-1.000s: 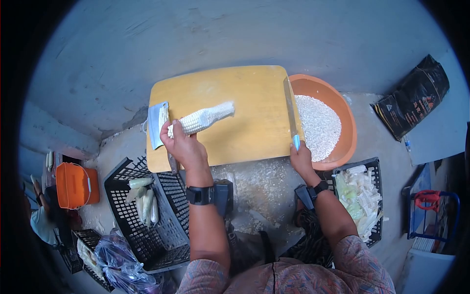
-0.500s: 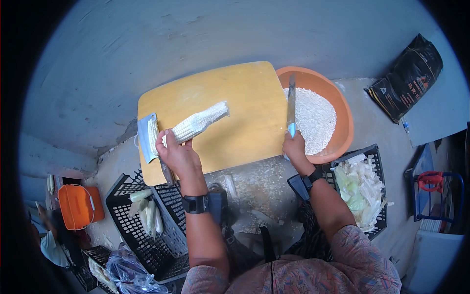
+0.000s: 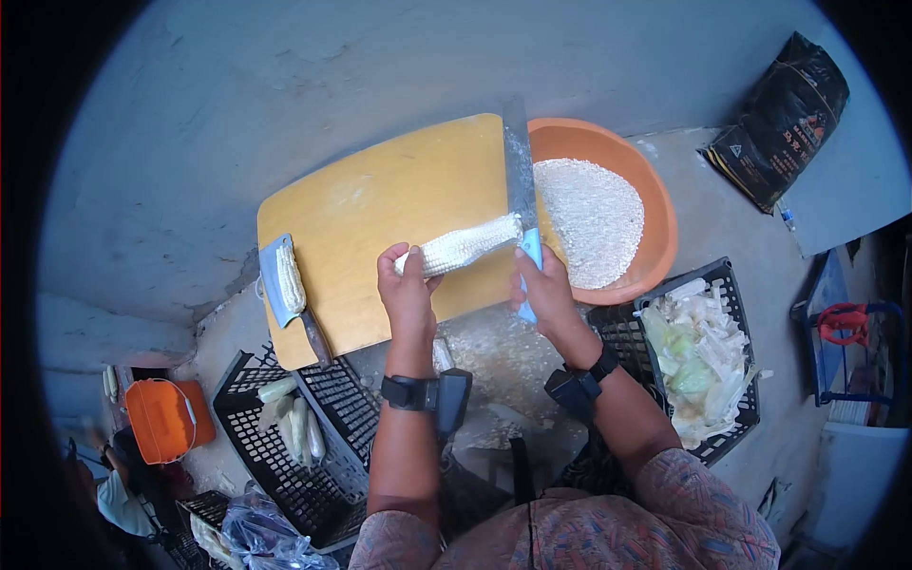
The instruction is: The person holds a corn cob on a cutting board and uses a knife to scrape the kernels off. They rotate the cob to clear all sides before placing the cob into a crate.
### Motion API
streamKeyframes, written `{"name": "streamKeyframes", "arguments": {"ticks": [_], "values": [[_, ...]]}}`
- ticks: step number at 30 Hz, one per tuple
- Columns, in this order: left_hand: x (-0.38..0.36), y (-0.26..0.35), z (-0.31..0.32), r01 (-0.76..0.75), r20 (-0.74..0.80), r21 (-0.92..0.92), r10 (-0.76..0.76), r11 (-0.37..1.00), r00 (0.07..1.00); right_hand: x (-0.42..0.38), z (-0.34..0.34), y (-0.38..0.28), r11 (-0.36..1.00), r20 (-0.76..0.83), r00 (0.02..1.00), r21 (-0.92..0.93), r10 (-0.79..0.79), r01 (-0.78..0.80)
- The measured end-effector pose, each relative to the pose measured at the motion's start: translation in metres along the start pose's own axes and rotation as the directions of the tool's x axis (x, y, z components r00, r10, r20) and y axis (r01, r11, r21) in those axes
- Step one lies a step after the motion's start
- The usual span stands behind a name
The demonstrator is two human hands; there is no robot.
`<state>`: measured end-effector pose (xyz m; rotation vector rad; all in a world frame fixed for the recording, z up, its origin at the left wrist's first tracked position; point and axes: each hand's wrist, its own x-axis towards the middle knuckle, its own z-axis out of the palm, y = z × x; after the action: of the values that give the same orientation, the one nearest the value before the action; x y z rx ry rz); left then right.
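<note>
My left hand [image 3: 408,283] grips a white corn cob [image 3: 470,242] by its near end, above the yellow cutting board [image 3: 380,199]. The cob points to the right, and its far tip meets the knife near the handle. My right hand [image 3: 548,285] is closed round the blue handle of a broad-bladed knife [image 3: 520,176], whose blade points away from me over the board's right edge. On the board's left side lies a cleaver [image 3: 278,290] with another corn cob [image 3: 290,275] on its blade. Beyond my right hand stands an orange basin [image 3: 655,214] of white kernels [image 3: 589,223].
A black crate [image 3: 237,427] at left holds several cobs; another crate [image 3: 746,380] at right holds husks. An orange bucket [image 3: 161,423] and a seated person [image 3: 123,499] are at far left. A black bag [image 3: 784,119] leans at the wall; a blue-framed cart [image 3: 855,351] stands right.
My left hand has carried the cob to the right, and the right hand has brought the knife left, its blade now turned broadside. Cob tip and knife have come together.
</note>
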<state>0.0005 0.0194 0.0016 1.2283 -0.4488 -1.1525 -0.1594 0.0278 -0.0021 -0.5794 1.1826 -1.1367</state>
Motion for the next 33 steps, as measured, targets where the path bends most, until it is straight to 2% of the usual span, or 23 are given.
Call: {"name": "streamKeyframes", "arguments": {"ticks": [2, 8, 10, 11, 13, 15, 16, 17, 18, 20, 24, 26, 27, 29, 30, 32, 33], "values": [[0.003, -0.008, -0.002, 0.076, 0.055, 0.191, -0.088, 0.979, 0.995, 0.003, -0.003, -0.002, 1.0, -0.012, 1.0, -0.002, 0.012, -0.012], [0.014, -0.021, -0.002, 0.064, 0.052, 0.35, -0.088, 0.935, 0.995, 0.004, 0.002, -0.007, 0.999, 0.033, 0.998, -0.01, -0.047, 0.047], [0.011, -0.018, 0.004, -0.001, 0.062, 0.508, -0.035, 0.861, 0.997, 0.004, 0.004, -0.008, 0.997, 0.044, 0.997, -0.042, -0.064, 0.066], [0.012, -0.023, 0.005, -0.001, 0.058, 0.509, -0.034, 0.861, 0.998, 0.004, 0.004, -0.007, 0.994, 0.053, 0.995, -0.073, -0.083, 0.087], [0.014, -0.032, 0.006, -0.164, 0.136, 0.613, 0.101, 0.773, 0.986, 0.003, 0.008, -0.003, 0.987, 0.078, 0.992, -0.116, -0.1, 0.109], [0.012, -0.037, 0.008, -0.21, 0.184, 0.638, 0.118, 0.741, 0.976, 0.001, 0.012, 0.004, 0.979, 0.106, 0.988, -0.155, -0.115, 0.13], [0.01, -0.036, 0.01, -0.258, 0.236, 0.658, 0.131, 0.707, 0.963, 0.0, 0.014, 0.008, 0.957, 0.138, 0.983, -0.247, -0.123, 0.154], [0.009, -0.035, 0.01, -0.356, 0.291, 0.732, 0.206, 0.581, 0.934, -0.001, 0.016, 0.012, 0.924, 0.17, 0.977, -0.337, -0.128, 0.18], [0.013, -0.039, 0.007, -0.354, 0.288, 0.735, 0.206, 0.579, 0.935, 0.003, 0.014, 0.021, 0.925, 0.172, 0.977, -0.335, -0.125, 0.178], [0.029, -0.056, -0.007, -0.194, 0.209, 0.663, 0.07, 0.723, 0.975, 0.016, 0.006, 0.046, 0.819, 0.244, 0.954, -0.502, -0.173, 0.277], [0.045, -0.064, -0.026, -0.22, 0.28, 0.625, 0.048, 0.749, 0.959, 0.018, 0.001, 0.056, 0.811, 0.256, 0.957, -0.525, -0.138, 0.257], [0.035, -0.049, -0.017, -0.044, 0.192, 0.475, -0.055, 0.879, 0.98, 0.012, 0.0, 0.051, 0.756, 0.294, 0.94, -0.572, -0.172, 0.317], [0.033, -0.045, -0.014, -0.046, 0.193, 0.475, -0.053, 0.879, 0.98, 0.008, 0.001, 0.047, 0.757, 0.295, 0.94, -0.571, -0.174, 0.319], [0.03, -0.037, -0.008, -0.103, 0.123, 0.44, 0.054, 0.892, 0.991, 0.001, 0.003, 0.04, 0.784, 0.32, 0.937, -0.543, -0.14, 0.302], [0.028, -0.034, -0.006, -0.103, 0.123, 0.44, 0.054, 0.892, 0.991, -0.003, 0.004, 0.034, 0.784, 0.32, 0.937, -0.542, -0.14, 0.302], [0.024, -0.028, -0.001, -0.312, 0.087, 0.546, 0.318, 0.777, 0.944, -0.011, 0.007, 0.022, 0.753, 0.268, 0.959, -0.611, -0.095, 0.245], [0.02, -0.021, 0.002, -0.312, 0.088, 0.547, 0.318, 0.777, 0.944, -0.015, 0.008, 0.017, 0.754, 0.268, 0.959, -0.61, -0.095, 0.245]]}}
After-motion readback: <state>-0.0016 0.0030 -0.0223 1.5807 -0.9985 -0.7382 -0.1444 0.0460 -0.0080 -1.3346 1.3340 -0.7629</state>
